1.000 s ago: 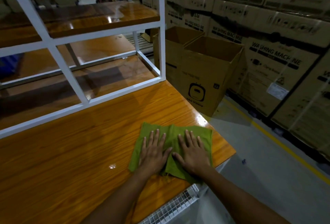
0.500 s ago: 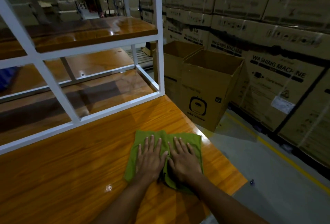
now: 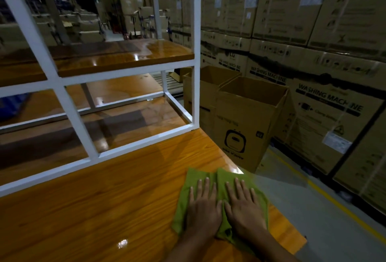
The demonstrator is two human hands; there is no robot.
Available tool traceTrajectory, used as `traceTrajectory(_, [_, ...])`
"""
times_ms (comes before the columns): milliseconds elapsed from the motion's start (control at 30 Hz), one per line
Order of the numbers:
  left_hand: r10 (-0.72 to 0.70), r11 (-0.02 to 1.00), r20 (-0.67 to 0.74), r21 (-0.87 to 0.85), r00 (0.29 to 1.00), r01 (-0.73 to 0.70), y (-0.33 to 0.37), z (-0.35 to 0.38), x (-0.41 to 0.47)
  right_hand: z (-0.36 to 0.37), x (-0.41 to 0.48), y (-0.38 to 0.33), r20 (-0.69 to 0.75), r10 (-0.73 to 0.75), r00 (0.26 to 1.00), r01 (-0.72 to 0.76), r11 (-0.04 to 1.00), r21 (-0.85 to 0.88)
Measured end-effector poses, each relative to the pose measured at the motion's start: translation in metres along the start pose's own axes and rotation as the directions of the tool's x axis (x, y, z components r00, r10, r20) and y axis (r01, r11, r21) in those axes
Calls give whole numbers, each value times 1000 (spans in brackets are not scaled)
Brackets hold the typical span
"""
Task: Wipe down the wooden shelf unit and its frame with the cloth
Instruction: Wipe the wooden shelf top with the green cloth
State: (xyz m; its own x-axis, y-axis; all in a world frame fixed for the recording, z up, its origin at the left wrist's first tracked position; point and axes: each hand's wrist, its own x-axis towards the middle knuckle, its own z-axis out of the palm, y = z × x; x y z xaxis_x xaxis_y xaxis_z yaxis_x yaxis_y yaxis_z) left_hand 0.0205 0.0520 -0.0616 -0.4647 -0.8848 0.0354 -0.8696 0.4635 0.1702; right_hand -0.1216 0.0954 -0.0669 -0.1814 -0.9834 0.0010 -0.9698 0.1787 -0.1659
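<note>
Here, in the head view, both hands are lying flat and side by side on a green cloth (image 3: 226,175). The cloth is sitting on the glossy wooden surface (image 3: 104,209), close to its right-hand edge and not far from the near corner. The left hand (image 3: 203,209) is pressing down on the left half of the cloth with its fingers straight and slightly spread. The right hand (image 3: 244,209) is doing the same on the right half, fingers stretched forward. Neither hand is gripping or bunching the fabric. The thumbs are almost touching, and a small ridge of cloth is puckering up between them.

Further along the same surface, the white frame (image 3: 196,52) of the shelf unit is standing on the wood. Its upright post is rising at the right corner and its bottom rail is running off diagonally to the left. An upper shelf board (image 3: 125,57) is resting within the frame and shining where the light is catching it. A lower wooden level is showing through the bars beneath it.

To the right of the unit, two open cardboard boxes (image 3: 246,128) are standing on the grey floor (image 3: 313,230), one just behind the other. Stacked cartons (image 3: 334,105) printed with "WASHING MACHINE" are lining the wall beyond. A yellow line (image 3: 342,209) is running along the floor in front of them.
</note>
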Motion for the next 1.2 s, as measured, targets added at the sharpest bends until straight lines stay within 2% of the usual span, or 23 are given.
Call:
traceTrajectory(67, [-9, 1000, 6, 16, 1000, 9, -8, 2, -12, 2, -8, -8, -9, 26, 1000, -26, 999, -22])
traceTrajectory(167, [-44, 999, 65, -6, 997, 44, -32, 3, -21, 8, -8, -24, 56, 52, 997, -51, 998, -26])
traceTrajectory(300, [-89, 996, 71, 7, 993, 89, -52, 4, -10, 12, 7, -38, 18, -21, 1000, 21, 999, -30])
traceTrajectory(367, [-148, 989, 66, -1, 987, 148, -57, -4, 0, 12, 20, -43, 29, -46, 998, 47, 998, -35])
traceTrajectory(433, [-150, 989, 47, 19, 988, 149, -62, -12, 11, 12, 33, -46, 51, -61, 997, 63, 997, -39])
traceTrajectory(500, [-193, 981, 93, -12, 977, 195, -66, -18, 23, 11, 47, -48, 53, -72, 996, 74, 997, -33])
traceTrajectory(667, [-241, 970, 74, 9, 968, 242, -70, -23, 52, 7, 78, -47, 72, -126, 989, 126, 992, 3])
traceTrajectory(867, [-267, 963, 15, 28, 963, 267, -75, -15, 92, 11, 125, -45, 26, -165, 986, 166, 984, -66])
traceTrajectory(1200, [-310, 950, 4, 34, 951, 310, -89, -12, 156, 18, 201, -42, 22, -237, 971, 237, 971, 2])
